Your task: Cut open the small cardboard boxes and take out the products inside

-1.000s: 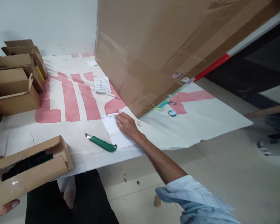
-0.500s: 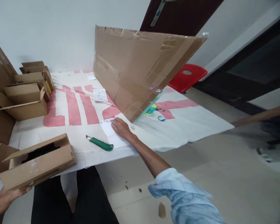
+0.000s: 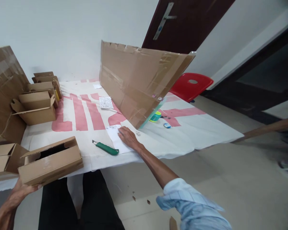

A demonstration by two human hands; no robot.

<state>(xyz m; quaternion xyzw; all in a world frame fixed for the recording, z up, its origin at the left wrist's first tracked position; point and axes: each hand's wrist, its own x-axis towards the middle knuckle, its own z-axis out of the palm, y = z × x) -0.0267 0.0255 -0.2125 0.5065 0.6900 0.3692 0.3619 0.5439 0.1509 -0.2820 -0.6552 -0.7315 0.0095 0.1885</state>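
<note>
At the table's near left edge, my left hand [image 3: 26, 188] supports the lower left end of a cardboard box [image 3: 51, 164], thumb along its side. The box lies tilted, its top flap partly raised and a dark gap inside. My right hand [image 3: 129, 138] rests palm down on a white sheet of paper [image 3: 115, 139] with some blue writing at its top, fingers stretched forward. Between the two hands lies a green utility knife [image 3: 107, 148], its blade tip out and pointing left.
Several open small boxes [image 3: 38, 108] line the left side, by a large carton [image 3: 7, 92]. A big cardboard panel [image 3: 136, 80] leans across the table. Behind it are a tape roll [image 3: 155, 117], a small blue-white roll [image 3: 167, 126] and a red chair [image 3: 192, 86]. A patterned card [image 3: 106, 102] lies mid-table.
The view has tilted up and shifted left, showing more of the left carton. My left hand and the box it holds appear slightly farther right; my right hand stays on the paper.
</note>
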